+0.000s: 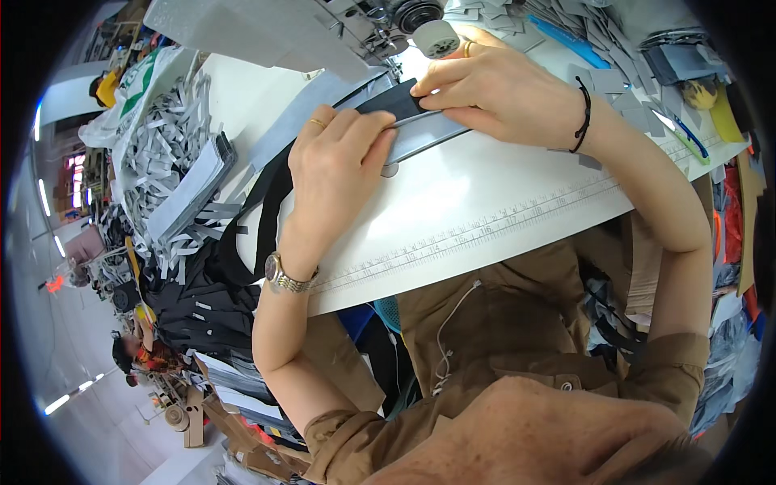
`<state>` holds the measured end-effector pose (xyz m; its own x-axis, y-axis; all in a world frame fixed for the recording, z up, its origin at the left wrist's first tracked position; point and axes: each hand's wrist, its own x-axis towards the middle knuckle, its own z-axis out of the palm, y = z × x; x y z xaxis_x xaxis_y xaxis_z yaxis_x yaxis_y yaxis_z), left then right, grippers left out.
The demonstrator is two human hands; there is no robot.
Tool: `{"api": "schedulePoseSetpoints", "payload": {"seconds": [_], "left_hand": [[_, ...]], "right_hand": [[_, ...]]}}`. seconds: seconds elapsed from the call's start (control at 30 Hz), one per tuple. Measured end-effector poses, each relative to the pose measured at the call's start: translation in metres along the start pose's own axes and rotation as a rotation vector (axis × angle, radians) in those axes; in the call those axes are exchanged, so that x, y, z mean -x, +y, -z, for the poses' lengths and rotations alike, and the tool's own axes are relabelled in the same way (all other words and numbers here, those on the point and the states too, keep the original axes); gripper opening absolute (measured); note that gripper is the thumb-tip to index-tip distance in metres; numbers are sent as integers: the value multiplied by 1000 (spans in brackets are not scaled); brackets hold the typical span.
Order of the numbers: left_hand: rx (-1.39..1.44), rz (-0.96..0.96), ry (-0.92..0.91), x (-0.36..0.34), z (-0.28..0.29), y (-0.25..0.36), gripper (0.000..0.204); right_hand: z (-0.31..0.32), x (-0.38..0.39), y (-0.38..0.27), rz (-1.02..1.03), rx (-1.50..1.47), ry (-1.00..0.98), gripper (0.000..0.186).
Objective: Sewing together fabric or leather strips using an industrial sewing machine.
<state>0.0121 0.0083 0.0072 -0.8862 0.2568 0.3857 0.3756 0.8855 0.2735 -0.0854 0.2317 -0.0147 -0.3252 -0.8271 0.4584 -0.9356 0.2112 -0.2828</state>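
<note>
My left hand [339,166], with a watch at its wrist, has its fingers curled onto a black webbing strap [390,103]. Under and beside the strap lies a smooth grey fabric strip [427,133] on the white tabletop. The fingers of my right hand [509,93] pinch the strap's far end, just below the lit needle area of a sewing machine [267,32]. From behind my left hand the black webbing runs down over the table's left edge. My right hand partly covers the needle area, so the stitching point is hidden.
A ruler scale [477,232] runs along the table's near edge. Left stands a heap of grey offcuts [166,133] with a stack of grey pieces [190,190]. Blue-handled scissors [687,139] and loose grey pieces [594,36] lie right. Black bags [198,311] hang below left; another person [145,347] is farther off.
</note>
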Motion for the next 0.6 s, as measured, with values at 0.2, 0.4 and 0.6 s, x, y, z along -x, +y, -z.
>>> {"api": "schedulePoseSetpoints", "payload": {"seconds": [0.2,0.4,0.6], "left_hand": [[-129,-365,178,-17,-20,5,16],[-116,-167,77,-4,-5,-1,21],[-253,-288,145,-9,-7,-1,28]], "right_hand": [[2,2,2,15,-16,-9,18],[0,2,2,-57,-73,-15,21],[7,-2,0,-34,-77,-41,20]]}}
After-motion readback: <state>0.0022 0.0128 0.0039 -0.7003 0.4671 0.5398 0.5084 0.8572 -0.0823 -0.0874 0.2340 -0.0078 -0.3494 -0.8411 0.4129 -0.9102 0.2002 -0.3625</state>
